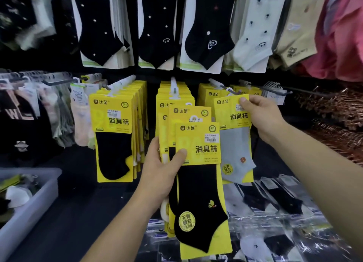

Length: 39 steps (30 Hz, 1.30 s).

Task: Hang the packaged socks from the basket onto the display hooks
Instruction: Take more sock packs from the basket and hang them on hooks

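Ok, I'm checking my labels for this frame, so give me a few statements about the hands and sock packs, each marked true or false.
1. The right hand pinches the grey sock pack near its top edge. True.
2. The left hand is empty. False: it holds a stack of yellow packs, with the black sock pack in front.
3. The front hanging pack on the left shows a black sock. True.
4. The plastic bin sits at the lower right. False: it is at the lower left.

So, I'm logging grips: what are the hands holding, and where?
The left hand grips a stack of black-sock packs by its left edge, thumb on the front card. The right hand pinches a grey-sock pack at its top right corner.
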Available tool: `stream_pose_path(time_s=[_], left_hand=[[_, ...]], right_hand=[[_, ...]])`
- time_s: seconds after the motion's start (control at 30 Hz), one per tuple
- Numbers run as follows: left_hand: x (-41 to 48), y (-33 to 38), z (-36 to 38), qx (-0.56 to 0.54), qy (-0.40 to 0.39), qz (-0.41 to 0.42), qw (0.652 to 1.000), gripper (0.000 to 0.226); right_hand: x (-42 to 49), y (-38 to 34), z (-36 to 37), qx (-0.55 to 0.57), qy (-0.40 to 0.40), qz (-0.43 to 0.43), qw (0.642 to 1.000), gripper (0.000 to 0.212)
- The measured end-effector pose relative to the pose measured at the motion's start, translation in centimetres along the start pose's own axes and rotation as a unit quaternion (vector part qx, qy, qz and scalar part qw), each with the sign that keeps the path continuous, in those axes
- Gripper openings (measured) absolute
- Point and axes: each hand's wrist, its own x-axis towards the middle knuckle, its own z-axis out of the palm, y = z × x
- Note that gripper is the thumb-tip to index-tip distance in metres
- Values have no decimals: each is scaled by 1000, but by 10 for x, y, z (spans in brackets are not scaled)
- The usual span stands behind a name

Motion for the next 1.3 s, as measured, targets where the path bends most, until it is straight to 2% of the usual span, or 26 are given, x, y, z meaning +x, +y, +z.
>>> stream_pose_path(time_s=[0.23, 0.4, 0.5, 0.6, 0.73, 0.8, 0.83, 0.93, 0.97, 1.07, 1.17, 1.3], left_hand=[[1, -1, 5, -4, -2, -4, 1000, 34], [-2, 1, 8, -6, -8, -5, 1000, 36], [-2, 0, 9, -8, -5, -7, 1000, 36], [-2, -1, 11, -10, -1, -9, 1000, 36], [-4, -3, 15, -12, 9, -3, 1000, 35], [-6, -4, 17, -21, 8, -2, 1000, 34], [-6, -3, 18, -26, 5, -1, 1000, 36], [-8, -2, 20, -37, -12, 4, 999, 49], [-9, -2, 20, -41, -17, 3, 999, 52], [-10, -3, 18, -37, -16, 5, 999, 46], [-8, -3, 15, -16, -8, 14, 1000, 30], [-7, -1, 11, -9, -7, 28, 1000, 31]], right_hand=[[8, 5, 12, -41, 22, 55, 997, 20], [4, 12, 14, -81, 75, 80, 991, 34], [-14, 10, 14, -71, 86, 60, 992, 26], [-45, 3, 18, -32, 37, 53, 997, 31], [-93, -5, 26, -15, -111, 44, 993, 57], [-105, -2, 29, -35, -118, 9, 992, 66], [-107, -2, 31, -30, -112, 2, 993, 59], [-107, 0, 29, 22, -111, 27, 993, 24], [-106, 0, 27, 34, -114, 33, 992, 19], [-103, 1, 24, 51, -90, 44, 994, 18], [-91, 1, 14, 88, -20, 68, 994, 18], [-71, 7, -4, 104, 69, 99, 987, 17]])
